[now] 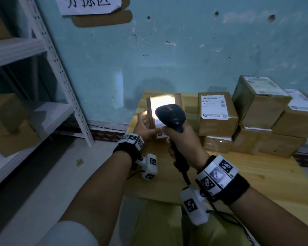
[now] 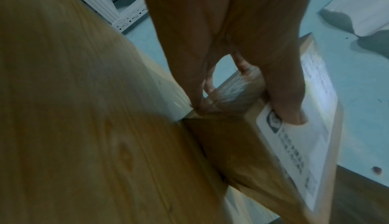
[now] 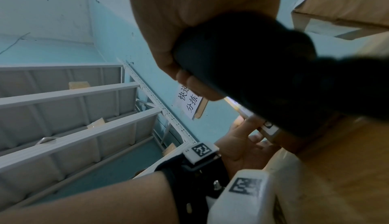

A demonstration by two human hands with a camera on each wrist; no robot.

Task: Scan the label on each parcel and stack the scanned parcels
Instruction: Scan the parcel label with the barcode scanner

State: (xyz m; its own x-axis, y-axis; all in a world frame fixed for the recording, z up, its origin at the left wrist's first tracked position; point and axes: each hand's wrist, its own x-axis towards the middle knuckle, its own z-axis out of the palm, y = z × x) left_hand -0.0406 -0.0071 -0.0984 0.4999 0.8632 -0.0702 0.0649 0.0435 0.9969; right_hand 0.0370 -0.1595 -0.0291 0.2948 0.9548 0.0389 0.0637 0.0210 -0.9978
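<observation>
My left hand [image 1: 146, 128] grips a small cardboard parcel [image 1: 163, 102] tilted up off the wooden table [image 1: 256, 174], thumb on its white label [image 2: 294, 144] and fingers behind it [image 2: 242, 63]. My right hand [image 1: 183, 141] holds a black barcode scanner [image 1: 170, 115] by its handle, head aimed at the label from close by. The scanner's light glows bright on the label's upper part. In the right wrist view the scanner [image 3: 252, 71] fills the middle and hides most of the parcel [image 3: 269, 132].
Several labelled cardboard parcels [image 1: 217, 112] stand stacked two high along the back right of the table by the blue wall [image 1: 167, 55]. A white metal shelf rack [image 1: 48, 55] with boxes stands to the left. The scanner's cable hangs by my right wrist.
</observation>
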